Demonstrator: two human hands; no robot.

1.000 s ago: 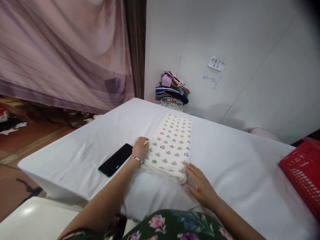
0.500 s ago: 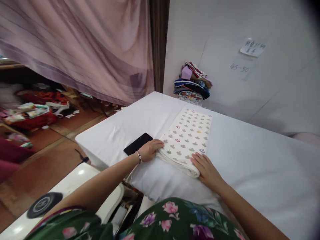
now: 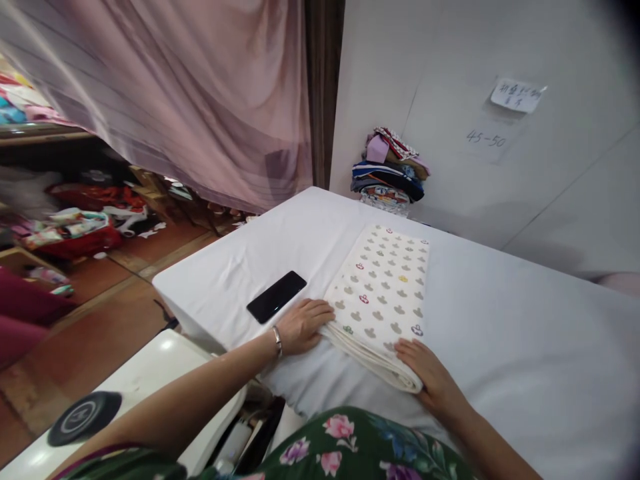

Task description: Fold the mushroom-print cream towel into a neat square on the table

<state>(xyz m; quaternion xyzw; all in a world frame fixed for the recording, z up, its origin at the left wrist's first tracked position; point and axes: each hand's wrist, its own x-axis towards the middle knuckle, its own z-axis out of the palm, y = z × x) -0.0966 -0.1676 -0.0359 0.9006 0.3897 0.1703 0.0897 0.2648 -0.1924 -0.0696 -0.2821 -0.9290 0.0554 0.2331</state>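
Observation:
A folded white cloth [image 3: 385, 287] printed with grey, red, green and yellow motifs lies on the white-covered table [image 3: 510, 333]. Its layered near edge faces me. At the near left corner, my left hand [image 3: 303, 325] has its fingers over the top, closed on the edge; the thumb is hidden. My right hand [image 3: 433, 373] holds the near right corner, fingertips on the printed face and its thumb out of sight. Left of the cloth, close to my left hand, rests a black phone [image 3: 277, 297], not touched.
A stack of folded clothes [image 3: 387, 173] stands beyond the far table edge, against the white wall [image 3: 450, 53]. A pink curtain [image 3: 225, 100] hangs at the back left. A white machine or cabinet top [image 3: 140, 380] is at my lower left, and a red basket [image 3: 85, 243] sits on the floor.
Both hands have come nearer to me, and the cloth's near edge has moved toward me with them. The phone shows more fully beside my left hand. The view has shifted slightly.

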